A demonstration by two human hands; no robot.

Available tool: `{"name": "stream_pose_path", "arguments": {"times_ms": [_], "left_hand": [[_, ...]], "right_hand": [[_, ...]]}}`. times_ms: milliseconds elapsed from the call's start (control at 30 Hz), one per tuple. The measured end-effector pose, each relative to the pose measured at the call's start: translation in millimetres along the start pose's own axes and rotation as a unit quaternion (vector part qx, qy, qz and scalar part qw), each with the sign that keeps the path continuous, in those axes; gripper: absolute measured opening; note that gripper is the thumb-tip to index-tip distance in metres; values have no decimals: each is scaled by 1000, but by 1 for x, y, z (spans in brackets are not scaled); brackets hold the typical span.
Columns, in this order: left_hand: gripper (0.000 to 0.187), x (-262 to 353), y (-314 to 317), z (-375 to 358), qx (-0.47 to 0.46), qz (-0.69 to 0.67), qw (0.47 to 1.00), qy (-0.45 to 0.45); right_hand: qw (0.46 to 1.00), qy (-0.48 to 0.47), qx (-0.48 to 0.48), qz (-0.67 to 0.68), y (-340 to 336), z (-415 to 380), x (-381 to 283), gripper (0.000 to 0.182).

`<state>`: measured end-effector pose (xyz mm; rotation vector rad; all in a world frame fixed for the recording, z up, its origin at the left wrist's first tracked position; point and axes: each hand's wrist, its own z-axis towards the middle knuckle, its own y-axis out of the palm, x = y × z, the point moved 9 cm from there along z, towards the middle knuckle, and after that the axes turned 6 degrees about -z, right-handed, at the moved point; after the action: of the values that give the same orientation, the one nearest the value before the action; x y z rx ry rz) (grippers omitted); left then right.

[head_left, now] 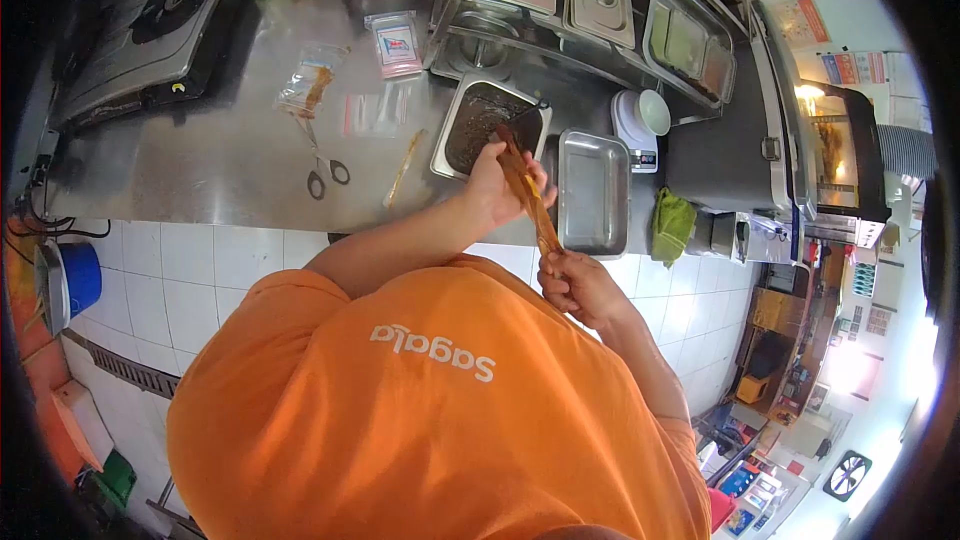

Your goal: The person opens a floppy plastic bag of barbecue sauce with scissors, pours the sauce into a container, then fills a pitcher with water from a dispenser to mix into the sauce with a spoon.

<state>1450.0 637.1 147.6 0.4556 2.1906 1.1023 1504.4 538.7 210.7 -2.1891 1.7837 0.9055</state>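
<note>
A long, narrow plastic bag (527, 190), smeared with brown sauce, stretches between my two hands. My left hand (492, 188) is closed around its upper part, just over the near rim of a steel pan (440, 162). Lower down and closer to my body, my right hand (578, 285) grips the bag's twisted end in a fist. Dark brown sauce (478, 120) covers the bottom of the pan, and a dark-handled utensil (528, 112) leans inside it. The bag's far tip hangs over the pan.
Scissors (322, 165), a sauce-stained packet (308, 85) and a pink-and-white packet (396, 44) lie left of the pan. A steel tray (594, 195), a white scale (632, 135) and a green cloth (673, 225) are to the right. A gas stove (150, 35) stands far left.
</note>
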Motion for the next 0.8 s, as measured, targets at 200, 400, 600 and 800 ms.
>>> {"name": "stream_pose_path", "arguments": {"times_ms": [200, 400, 600, 800], "left_hand": [[49, -71, -15, -37, -51, 399, 905, -138], [39, -81, -9, -41, -144, 304, 928, -158], [33, -69, -18, -33, -35, 153, 978, -135], [34, -45, -15, -22, -81, 162, 980, -87]], "right_hand": [[1000, -26, 14, 4, -9, 11, -12, 24], [996, -80, -11, -35, 2, 15, -23, 25], [996, -81, 41, -19, 5, 9, -14, 21], [995, -81, 40, -35, 8, 1, -7, 22]]}}
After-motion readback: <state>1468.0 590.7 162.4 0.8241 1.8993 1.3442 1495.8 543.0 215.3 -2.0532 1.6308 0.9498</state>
